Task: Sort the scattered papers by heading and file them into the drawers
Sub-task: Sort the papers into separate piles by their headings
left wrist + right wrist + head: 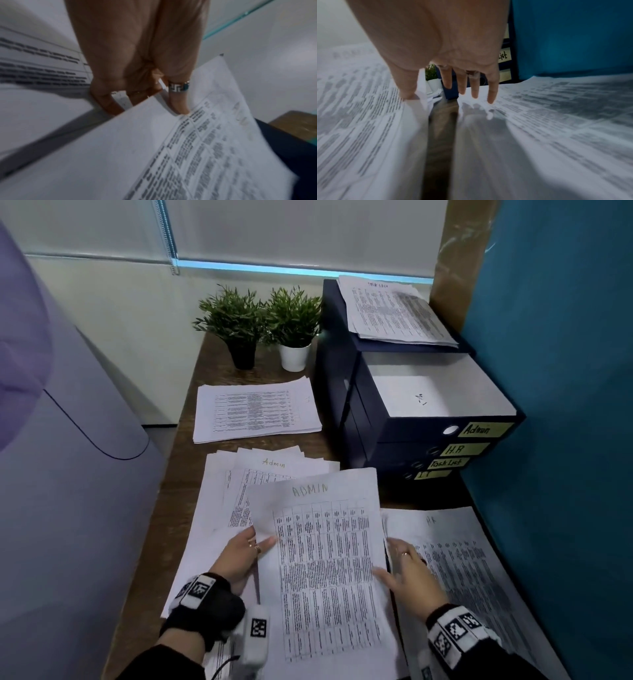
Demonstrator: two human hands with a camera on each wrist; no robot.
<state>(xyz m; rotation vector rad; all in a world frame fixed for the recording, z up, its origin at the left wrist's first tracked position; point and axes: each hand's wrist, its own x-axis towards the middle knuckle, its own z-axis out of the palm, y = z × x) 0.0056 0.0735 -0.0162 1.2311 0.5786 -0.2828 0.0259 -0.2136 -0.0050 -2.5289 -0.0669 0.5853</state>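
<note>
pinching its left edge, the left hand was seen to hold the sheet headed admin just above the fanned admin pile, one finger on top and others beneath. the right hand was laid with its thumb on the right edge, fingers straight and gripping nothing, probably to steady it. the admin drawer was left open, likely for these papers.

The print on the ADMIN sheet is too fine to read, and its lower edge runs off the head view. Some fingers of the left hand lie hidden beneath it. Both wrist views are blurred.
</note>
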